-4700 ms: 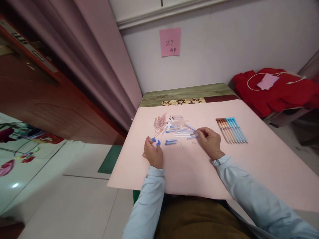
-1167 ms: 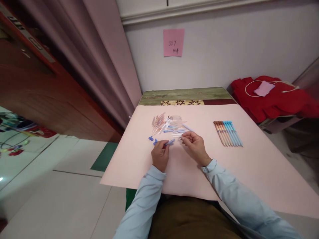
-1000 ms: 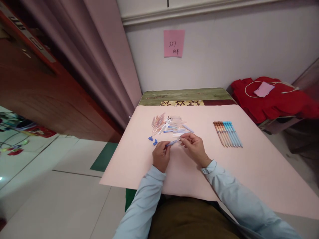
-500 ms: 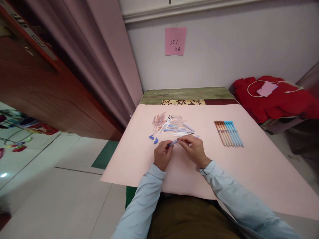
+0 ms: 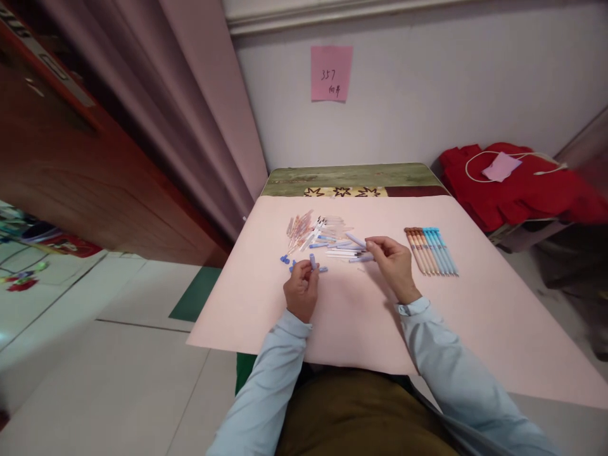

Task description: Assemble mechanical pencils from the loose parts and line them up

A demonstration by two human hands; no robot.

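A short blue pen barrel [image 5: 313, 261] is pinched upright between the closed thumb and fingers of the left hand [image 5: 301, 291]. The near end of a longer pale-blue tube [image 5: 354, 240] is met by the right hand's [image 5: 395, 265] nearly closed fingertips; whether it is gripped cannot be told. Between the hands, white refills [image 5: 339, 254] are laid on pink paper [image 5: 356, 316]. To the right, brown-topped pens [image 5: 420, 253] and blue-topped pens [image 5: 443, 253] are lined up side by side.
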